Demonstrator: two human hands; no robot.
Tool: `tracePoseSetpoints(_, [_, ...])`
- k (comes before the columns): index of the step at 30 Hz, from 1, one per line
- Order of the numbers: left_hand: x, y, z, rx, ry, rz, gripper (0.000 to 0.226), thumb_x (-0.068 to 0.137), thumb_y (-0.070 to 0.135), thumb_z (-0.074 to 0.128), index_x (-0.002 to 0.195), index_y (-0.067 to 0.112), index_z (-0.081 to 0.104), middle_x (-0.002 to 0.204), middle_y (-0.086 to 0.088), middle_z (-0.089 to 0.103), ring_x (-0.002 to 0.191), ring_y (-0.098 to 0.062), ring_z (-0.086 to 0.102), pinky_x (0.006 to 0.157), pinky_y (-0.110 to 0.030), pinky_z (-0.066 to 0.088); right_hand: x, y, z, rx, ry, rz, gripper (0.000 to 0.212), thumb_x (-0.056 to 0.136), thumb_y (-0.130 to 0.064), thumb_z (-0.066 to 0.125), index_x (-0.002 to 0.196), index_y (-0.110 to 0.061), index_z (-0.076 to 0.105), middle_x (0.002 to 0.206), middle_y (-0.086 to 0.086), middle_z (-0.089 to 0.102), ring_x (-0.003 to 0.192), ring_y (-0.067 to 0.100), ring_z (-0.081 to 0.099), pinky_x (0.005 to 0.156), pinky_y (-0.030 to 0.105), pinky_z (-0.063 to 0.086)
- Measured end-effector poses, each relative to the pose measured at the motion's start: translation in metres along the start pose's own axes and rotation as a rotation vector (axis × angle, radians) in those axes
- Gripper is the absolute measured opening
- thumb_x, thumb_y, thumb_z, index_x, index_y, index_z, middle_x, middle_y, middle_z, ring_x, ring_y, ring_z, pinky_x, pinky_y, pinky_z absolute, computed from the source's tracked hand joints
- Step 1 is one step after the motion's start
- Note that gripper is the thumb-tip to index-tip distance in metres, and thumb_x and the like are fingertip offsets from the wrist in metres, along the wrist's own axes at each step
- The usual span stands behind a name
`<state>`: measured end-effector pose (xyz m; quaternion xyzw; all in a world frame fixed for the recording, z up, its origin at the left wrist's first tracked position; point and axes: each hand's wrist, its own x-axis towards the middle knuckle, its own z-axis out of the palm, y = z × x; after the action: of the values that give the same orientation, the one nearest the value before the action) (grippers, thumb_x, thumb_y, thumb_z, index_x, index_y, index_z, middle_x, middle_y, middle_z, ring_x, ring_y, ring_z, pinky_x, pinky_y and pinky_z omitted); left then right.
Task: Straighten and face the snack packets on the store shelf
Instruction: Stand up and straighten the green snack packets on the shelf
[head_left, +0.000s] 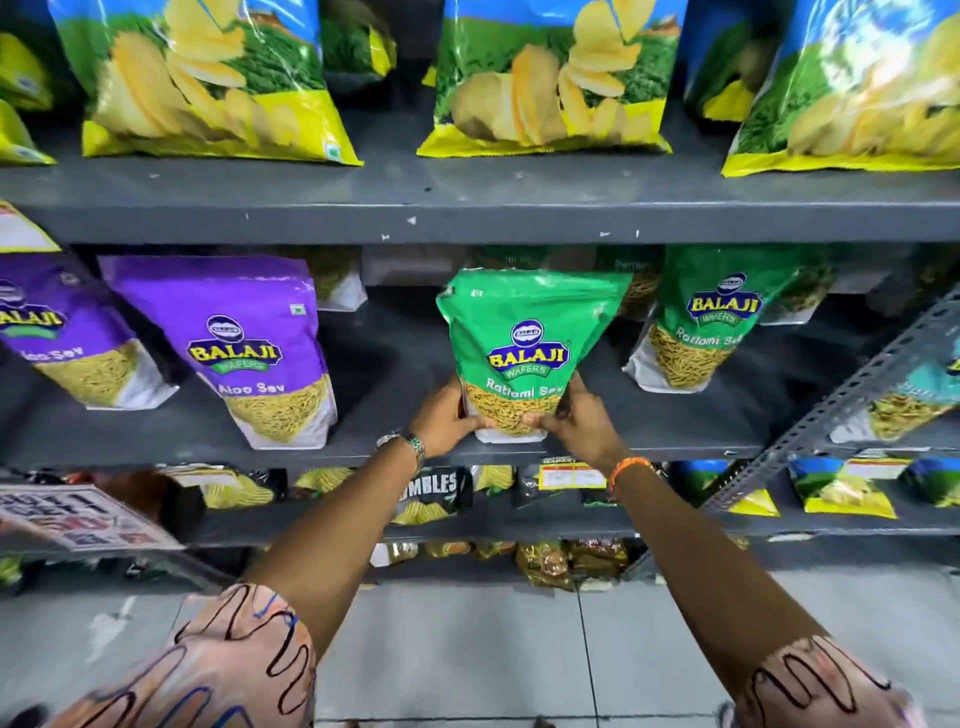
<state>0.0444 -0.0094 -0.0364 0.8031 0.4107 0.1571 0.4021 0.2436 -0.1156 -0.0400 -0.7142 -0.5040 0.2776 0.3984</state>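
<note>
Head view, operator A: We are gripping the green Ratlami Sev pouch (524, 353) at its lower corners, left hand (449, 421) and right hand (574, 421) each closed on one side of it, on the middle shelf (395, 364).

Operator B: We are judging it light, soft-walled and slick, with brittle contents. We are keeping the hold low, near the gusset, where the film looks stiffest.

Operator A: The clear window is showing yellow sev strands filling the lower part; the flat upper part is leaning back.

Operator B: We are noting a second green pouch (701, 322) just beside it on the right, and a purple Aloo Sev pouch (244, 348) well apart on the left, both tilted.
</note>
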Motion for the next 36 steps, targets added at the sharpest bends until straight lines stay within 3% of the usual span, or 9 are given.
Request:
tracePoseSetpoints(8, [-0.008, -0.001, -0.003, 0.003, -0.031, -0.001, 0.065, 0.079, 0.022, 0.080, 0.133, 0.008, 0.047, 0.135, -0.008, 0.063, 0.124, -0.018, 0.059, 0.093, -0.016, 0.040, -0.009, -0.002, 0.006, -0.015, 0.041, -0.008, 0.076, 0.070, -0.027, 0.085, 0.129, -0.011, 0.041, 0.109, 0.012, 0.073, 0.100, 0.027, 0.071, 0.087, 0.050, 0.058])
tracePoseSetpoints(14, [-0.020, 0.001, -0.009, -0.155, -0.006, -0.053, 0.091, 0.073, 0.020, 0.085, 0.145, 0.018, 0.028, 0.133, 0.005, 0.056, 0.128, -0.018, 0.055, 0.104, -0.030, 0.043, -0.014, -0.006, 0.000, 0.162, -0.012, 0.001, 0.083, 0.067, -0.030, 0.087, 0.132, -0.016, 0.039, 0.130, 0.004, 0.063, 0.118, 0.020, 0.062, 0.100, 0.046, 0.053])
tracePoseSetpoints(16, [-0.044, 0.000, -0.005, -0.239, 0.179, -0.114, 0.095, 0.066, 0.014, 0.088, 0.145, 0.017, 0.034, 0.133, -0.002, 0.058, 0.123, -0.020, 0.057, 0.107, -0.038, 0.046, -0.025, 0.002, -0.017, 0.320, 0.028, 0.039, 0.099, 0.062, -0.034, 0.089, 0.142, -0.022, 0.032, 0.141, -0.009, 0.052, 0.129, 0.010, 0.051, 0.104, 0.032, 0.046])
tracePoseSetpoints(18, [-0.080, 0.000, 0.015, -0.214, 0.526, -0.143, 0.062, 0.064, 0.013, 0.089, 0.113, 0.034, 0.057, 0.101, -0.002, 0.069, 0.093, -0.022, 0.068, 0.084, -0.038, 0.055, -0.036, 0.019, -0.046, 0.452, 0.188, 0.087, 0.094, 0.063, -0.028, 0.089, 0.140, -0.028, 0.036, 0.130, -0.018, 0.053, 0.120, 0.006, 0.054, 0.094, 0.020, 0.047])
tracePoseSetpoints(20, [-0.110, 0.021, 0.046, -0.206, 0.647, -0.080, 0.043, 0.065, 0.015, 0.085, 0.083, 0.040, 0.055, 0.064, 0.006, 0.059, 0.058, -0.008, 0.058, 0.057, -0.026, 0.048, -0.041, 0.038, -0.084, 0.522, 0.393, 0.097, 0.076, 0.067, -0.013, 0.086, 0.129, -0.027, 0.044, 0.115, -0.014, 0.057, 0.100, 0.008, 0.060, 0.079, 0.016, 0.052])
tracePoseSetpoints(25, [-0.080, 0.110, 0.116, -0.217, 0.262, 0.214, 0.024, 0.073, 0.023, 0.072, 0.082, 0.034, 0.054, 0.074, 0.014, 0.057, 0.070, -0.008, 0.058, 0.066, -0.032, 0.053, -0.019, 0.061, -0.157, 0.486, 0.529, 0.143, 0.092, 0.066, 0.019, 0.076, 0.140, -0.007, 0.027, 0.119, -0.005, 0.047, 0.105, 0.009, 0.055, 0.091, 0.031, 0.048])
tracePoseSetpoints(28, [-0.024, 0.147, 0.142, -0.286, 0.071, 0.155, 0.054, 0.073, 0.020, 0.081, 0.122, 0.018, 0.058, 0.117, 0.001, 0.067, 0.109, -0.018, 0.065, 0.097, -0.039, 0.053, -0.005, 0.072, -0.175, 0.427, 0.444, 0.148, 0.100, 0.068, 0.024, 0.070, 0.148, -0.001, 0.016, 0.132, 0.008, 0.041, 0.118, 0.021, 0.045, 0.091, 0.033, 0.047])
tracePoseSetpoints(31, [0.044, 0.169, 0.149, -0.234, 0.019, 0.045, 0.089, 0.076, 0.015, 0.081, 0.150, 0.002, 0.032, 0.153, -0.008, 0.043, 0.143, -0.023, 0.040, 0.120, -0.029, 0.028, 0.012, 0.080, -0.194, 0.445, 0.323, 0.128, 0.099, 0.066, 0.028, 0.068, 0.147, -0.001, 0.019, 0.147, 0.021, 0.042, 0.126, 0.029, 0.047, 0.103, 0.045, 0.047])
tracePoseSetpoints(36, [0.115, 0.187, 0.150, -0.145, 0.010, 0.063, 0.076, 0.070, 0.009, 0.085, 0.134, -0.003, 0.047, 0.135, -0.017, 0.058, 0.126, -0.024, 0.055, 0.110, -0.038, 0.044, 0.032, 0.089, -0.210, 0.478, 0.179, 0.126, 0.086, 0.070, 0.031, 0.061, 0.143, 0.001, 0.028, 0.138, 0.030, 0.050, 0.107, 0.022, 0.059, 0.090, 0.035, 0.054])
